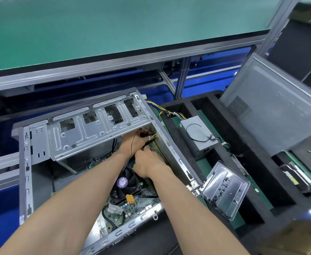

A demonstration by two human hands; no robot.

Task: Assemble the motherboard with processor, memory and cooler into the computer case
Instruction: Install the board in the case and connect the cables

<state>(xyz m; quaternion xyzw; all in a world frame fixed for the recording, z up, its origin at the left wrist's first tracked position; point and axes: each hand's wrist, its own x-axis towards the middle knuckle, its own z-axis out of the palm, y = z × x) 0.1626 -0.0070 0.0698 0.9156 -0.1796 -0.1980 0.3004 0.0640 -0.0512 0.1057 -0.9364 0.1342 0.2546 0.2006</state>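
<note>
Both bare forearms reached forward into the open computer case [88, 137], a bare sheet-metal box with stamped ribs and punched slots, lying on its side. Its long axis ran from near right to far left.

Motherboard [132, 205] lay flat on the case floor: green, studded with small parts. On it sat the cooler [126, 184], a square black fan with a round purple label, an orange tab just beside it.

Right hand [147, 163] was curled, fingers bent down at the board's far edge; what it gripped could not be told. Left hand [133, 142] was further in, under the drive cage, fingers curled round thin wires [152, 136] with pale plugs.

Right of the case: a clear plastic tray [226, 190] of small dark screws, tilted against black foam [246, 162]. Further right, a grey power supply [197, 134] with yellow and black leads, then a grey side panel [272, 115] with a perforated vent, leaning.

Beyond: blue floor, aluminium framing [114, 61], a matte green bench top [114, 24].
</note>
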